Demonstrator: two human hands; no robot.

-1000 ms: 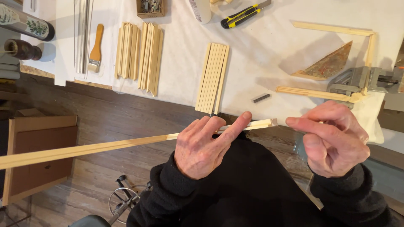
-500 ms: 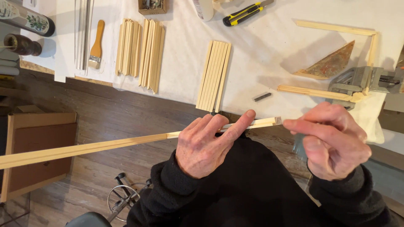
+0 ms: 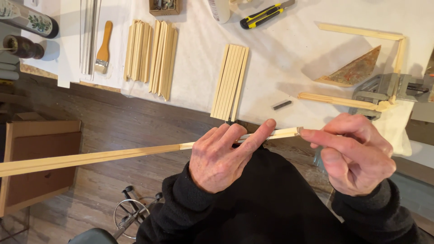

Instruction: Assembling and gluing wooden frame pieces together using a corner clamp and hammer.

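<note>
My left hand (image 3: 224, 156) grips a long pale wooden strip (image 3: 90, 158) near its right end; the strip runs far out to the left over the floor. My right hand (image 3: 355, 153) sits at the strip's right tip, with the index finger and thumb touching the cut end. Whether the right hand holds something small in its curled fingers I cannot tell. Both arms wear black sleeves.
On the white-covered table lie a stack of short wooden strips (image 3: 229, 82), two more bundles (image 3: 151, 56), a brush (image 3: 103, 49), a yellow-black utility knife (image 3: 266, 10), a corner clamp (image 3: 384, 90) holding a frame (image 3: 361, 32), and a triangular wedge (image 3: 357, 70). A cardboard box (image 3: 38, 162) stands on the floor at left.
The view has shifted slightly. My right index finger has moved in closer to the strip's right tip. The left hand keeps its grip.
</note>
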